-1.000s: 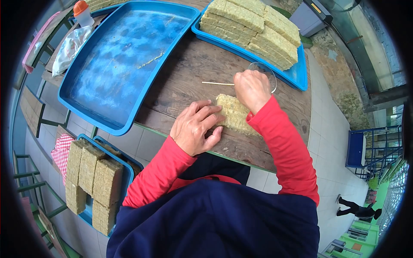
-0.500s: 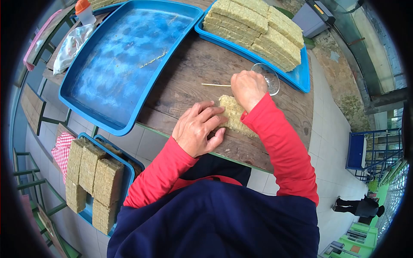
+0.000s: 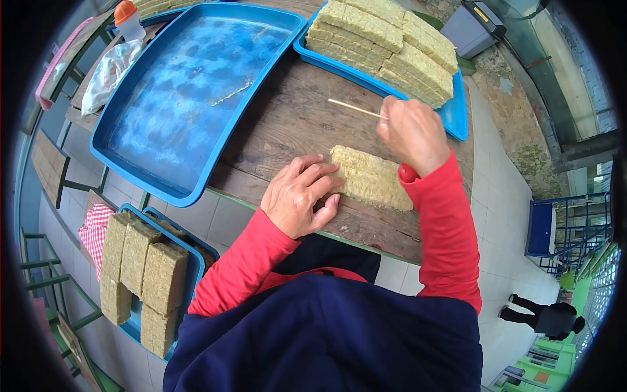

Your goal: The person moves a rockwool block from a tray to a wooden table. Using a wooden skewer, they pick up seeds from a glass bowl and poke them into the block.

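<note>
A pale yellow rockwool slab (image 3: 372,178) lies on the wooden table, its top marked with rows of small dents or cuts. Against its left end rest the fingertips of my left hand (image 3: 302,195); the fingers are bent a little and the thumb stands apart. My right hand (image 3: 415,134) is raised beyond the slab's right half, closed around one end of a thin wooden stick (image 3: 353,108). The stick's free end points left over the table. Behind my right hand, the round clear dish is hidden.
A large blue tray (image 3: 189,98) with a crumb streak stands at left. Another blue tray (image 3: 462,117) holds stacked rockwool slabs (image 3: 385,49) at the back. Lower left, more rockwool blocks (image 3: 140,261) stand in a tray. A person (image 3: 545,317) is far right.
My right hand has lifted and moved right, away from the slab, uncovering its right part and taking the stick along, now tilted. My left hand stays in place.
</note>
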`<state>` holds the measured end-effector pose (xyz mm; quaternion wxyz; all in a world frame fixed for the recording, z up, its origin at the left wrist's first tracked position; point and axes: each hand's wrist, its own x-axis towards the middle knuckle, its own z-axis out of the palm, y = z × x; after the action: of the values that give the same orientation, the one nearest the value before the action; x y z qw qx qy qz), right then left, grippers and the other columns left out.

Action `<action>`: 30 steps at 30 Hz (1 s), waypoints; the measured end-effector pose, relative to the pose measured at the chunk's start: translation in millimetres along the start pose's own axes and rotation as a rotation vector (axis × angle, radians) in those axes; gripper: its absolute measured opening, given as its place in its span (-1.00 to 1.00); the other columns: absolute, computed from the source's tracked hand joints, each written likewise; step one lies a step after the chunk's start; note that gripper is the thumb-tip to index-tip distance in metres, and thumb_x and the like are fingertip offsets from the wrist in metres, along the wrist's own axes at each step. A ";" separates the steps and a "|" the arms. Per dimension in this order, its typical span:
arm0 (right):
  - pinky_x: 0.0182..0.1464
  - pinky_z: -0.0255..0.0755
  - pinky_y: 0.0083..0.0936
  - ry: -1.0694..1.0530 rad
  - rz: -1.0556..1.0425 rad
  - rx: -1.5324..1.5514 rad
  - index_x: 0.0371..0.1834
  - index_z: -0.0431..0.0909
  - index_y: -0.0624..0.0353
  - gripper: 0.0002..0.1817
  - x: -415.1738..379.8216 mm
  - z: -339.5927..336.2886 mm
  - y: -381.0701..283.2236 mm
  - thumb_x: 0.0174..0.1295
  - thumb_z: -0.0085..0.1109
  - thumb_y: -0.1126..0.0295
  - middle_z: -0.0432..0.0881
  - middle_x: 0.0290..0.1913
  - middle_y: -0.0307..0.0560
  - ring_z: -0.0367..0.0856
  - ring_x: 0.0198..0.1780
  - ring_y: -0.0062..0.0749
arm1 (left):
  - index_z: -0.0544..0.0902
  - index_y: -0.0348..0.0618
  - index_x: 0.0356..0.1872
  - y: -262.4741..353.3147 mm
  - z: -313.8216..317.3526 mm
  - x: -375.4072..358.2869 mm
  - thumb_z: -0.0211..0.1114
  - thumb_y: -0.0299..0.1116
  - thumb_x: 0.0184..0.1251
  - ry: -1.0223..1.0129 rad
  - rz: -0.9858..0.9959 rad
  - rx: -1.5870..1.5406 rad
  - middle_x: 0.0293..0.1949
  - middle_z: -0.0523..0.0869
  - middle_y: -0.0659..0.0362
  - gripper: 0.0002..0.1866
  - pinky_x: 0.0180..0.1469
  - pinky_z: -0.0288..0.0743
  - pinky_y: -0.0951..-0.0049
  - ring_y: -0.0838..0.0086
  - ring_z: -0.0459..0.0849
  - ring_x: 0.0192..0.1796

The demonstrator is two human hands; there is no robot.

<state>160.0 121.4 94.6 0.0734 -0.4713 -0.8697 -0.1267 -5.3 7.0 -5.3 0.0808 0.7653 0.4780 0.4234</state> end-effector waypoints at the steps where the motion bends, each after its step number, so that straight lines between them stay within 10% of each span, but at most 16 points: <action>1: -0.33 0.56 -0.19 0.000 0.003 -0.003 -0.54 0.60 0.27 -0.87 -2.4 -1.3 9.0 0.05 0.13 0.45 0.64 -0.48 0.19 0.68 -0.40 0.01 | 0.69 -0.09 -0.24 0.2 0.1 0.4 0.29 -0.36 0.00 0.001 0.001 0.002 -0.04 0.68 0.19 -0.76 0.07 0.52 0.22 0.17 0.58 0.08; 14: -0.41 0.45 -0.19 0.068 0.233 0.175 -0.40 0.63 0.17 -0.88 -43.2 1.1 32.1 0.13 0.27 0.36 0.61 -0.54 0.11 0.63 -0.44 0.02 | 0.69 -0.09 -0.22 0.7 0.6 1.1 0.29 -0.35 -0.02 0.007 0.008 0.023 -0.05 0.69 0.20 -0.73 0.07 0.52 0.24 0.18 0.58 0.08; 19: -0.44 0.41 -0.23 -0.147 0.043 0.694 -0.37 0.61 0.20 -0.91 -52.4 -3.6 5.0 0.12 0.26 0.42 0.56 -0.59 0.12 0.60 -0.51 0.01 | 0.65 -0.10 -0.15 2.2 0.0 3.0 0.29 -0.42 -0.03 0.055 -0.017 0.040 -0.07 0.66 0.21 -0.68 0.08 0.50 0.26 0.23 0.57 0.07; 30: -0.41 0.43 -0.18 -0.284 -0.056 0.766 -0.39 0.58 0.24 -0.87 -50.0 18.0 -16.9 0.10 0.20 0.40 0.56 -0.61 0.14 0.60 -0.50 0.07 | 0.67 -0.10 -0.25 -1.0 5.9 2.2 0.27 -0.48 -0.07 0.064 -0.038 0.071 -0.11 0.67 0.20 -0.73 0.04 0.53 0.27 0.22 0.59 0.06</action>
<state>173.0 77.8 62.4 0.1193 -0.3987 -0.8680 0.2707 -1.3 10.9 -8.3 0.0462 0.7445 0.5096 0.4288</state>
